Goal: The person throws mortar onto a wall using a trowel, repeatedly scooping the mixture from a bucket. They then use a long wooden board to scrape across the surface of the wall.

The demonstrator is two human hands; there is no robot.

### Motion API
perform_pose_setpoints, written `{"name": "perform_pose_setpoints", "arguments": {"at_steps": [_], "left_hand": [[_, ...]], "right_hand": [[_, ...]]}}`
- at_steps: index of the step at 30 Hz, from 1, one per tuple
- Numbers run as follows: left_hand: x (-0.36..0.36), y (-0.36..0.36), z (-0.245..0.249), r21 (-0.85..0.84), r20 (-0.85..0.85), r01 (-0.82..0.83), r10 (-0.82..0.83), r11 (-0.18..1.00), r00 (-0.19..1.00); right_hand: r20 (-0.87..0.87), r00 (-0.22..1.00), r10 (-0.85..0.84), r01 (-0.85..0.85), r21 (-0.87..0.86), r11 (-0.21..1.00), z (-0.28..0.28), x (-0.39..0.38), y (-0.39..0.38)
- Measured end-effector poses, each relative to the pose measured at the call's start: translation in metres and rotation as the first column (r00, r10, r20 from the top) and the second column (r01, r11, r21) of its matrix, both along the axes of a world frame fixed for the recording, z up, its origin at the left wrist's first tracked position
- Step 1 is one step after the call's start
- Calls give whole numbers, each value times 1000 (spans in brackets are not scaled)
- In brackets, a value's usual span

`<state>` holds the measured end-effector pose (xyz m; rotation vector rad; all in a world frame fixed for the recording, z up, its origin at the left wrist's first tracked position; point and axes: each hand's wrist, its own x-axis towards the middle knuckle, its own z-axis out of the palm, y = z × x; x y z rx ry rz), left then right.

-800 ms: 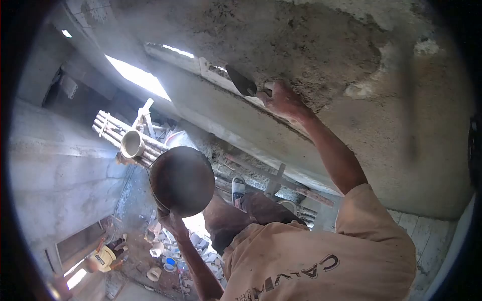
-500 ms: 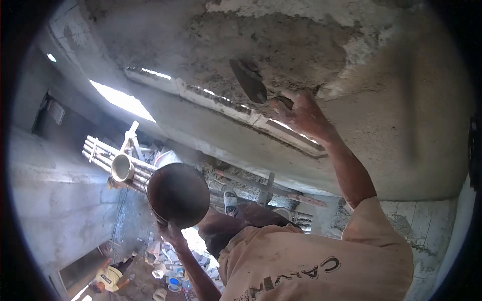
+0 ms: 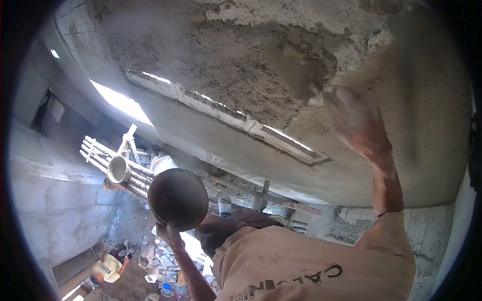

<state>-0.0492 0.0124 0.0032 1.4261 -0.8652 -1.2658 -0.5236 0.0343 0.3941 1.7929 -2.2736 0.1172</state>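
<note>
My right hand (image 3: pixel 359 120) is closed round the handle of a trowel (image 3: pixel 296 70), smeared by motion, whose blade lies over the rough grey mortar (image 3: pixel 236 70) on the wall. Lower down on the left, my left hand (image 3: pixel 170 236) grips the near rim of a dark round bucket (image 3: pixel 178 198). Its wide mouth faces me, and a thin wire handle runs along its left side. What the bucket contains is lost in shadow.
Narrow window slits (image 3: pixel 288 138) cut through the wall below the mortar. Scaffold poles (image 3: pixel 135 188) carry a pale bucket (image 3: pixel 119 169). Far below, a person in a yellow shirt (image 3: pixel 113 266) is near scattered rubble (image 3: pixel 163 258). A sandalled foot (image 3: pixel 224 205) stands under me.
My right hand and the trowel have moved right across the wall, the blade now blurred over the mortar. The left hand still holds the bucket in nearly the same place. The person below has shifted posture.
</note>
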Motion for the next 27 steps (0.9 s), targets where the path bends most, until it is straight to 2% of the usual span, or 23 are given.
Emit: {"name": "perform_pose_setpoints", "arguments": {"at_steps": [2,4,5,7,9,10,11,12,14,15,17,19,20,21,22,23,24,25,26,27], "left_hand": [[-4,-2,6,-2,20,2,-2,1000,1000],[-1,2,6,-25,52,17,-16,1000,998],[0,3,4,-17,47,8,-7,1000,999],[1,4,-1,-7,38,-13,14,1000,999],[3,7,-10,-77,167,-39,52,996,985],[4,8,-14,-96,188,-26,44,995,981],[5,9,-18,-116,209,-13,38,993,977],[9,11,-20,-116,194,26,-3,993,981],[18,18,-44,-84,113,-21,30,996,993],[-9,5,-1,-137,49,-95,103,986,993],[-11,3,22,-66,144,-56,65,996,987],[-3,4,6,-107,164,78,-60,991,985],[-18,2,-1,-106,82,-4,13,994,997],[-22,-3,6,-100,237,35,-10,994,972],[-12,-7,-19,-94,453,138,-81,986,888],[-30,-22,22,13,471,134,-124,991,873],[-40,-27,44,-102,422,141,-85,985,903],[-23,-25,29,-37,392,229,-197,973,898],[-19,-22,-1,-197,274,304,-245,932,930],[-35,-32,27,-194,111,313,-296,930,949]], "right_hand": [[-14,971,238,-236,66,969,19,26,11],[121,886,448,-459,85,885,21,44,21],[252,809,530,-559,53,828,16,49,25],[518,612,597,-687,-26,727,12,60,21],[756,372,538,-743,-105,661,13,74,9],[820,305,484,-844,-2,536,8,59,-5],[905,417,80,-554,183,812,-3,46,-21],[869,346,-353,-191,433,881,-15,41,-26],[902,348,-256,-89,304,949,-28,39,-10],[912,374,-168,-71,209,975,-30,31,-15],[906,424,-7,-82,46,996,-36,21,-39],[925,330,-187,-78,224,971,-72,45,-32],[892,410,-192,-263,317,911,-112,43,-35],[832,532,-157,-368,395,842,-144,45,-39],[770,633,-85,-461,463,757,-177,47,-43],[674,739,15,-490,522,698,-199,66,-42],[573,809,134,-515,579,632,-224,84,-37],[566,816,119,-517,621,589,-256,98,-32],[564,822,81,-514,673,533,-280,106,-29],[533,735,419,-666,451,594,-289,114,-38]]}}
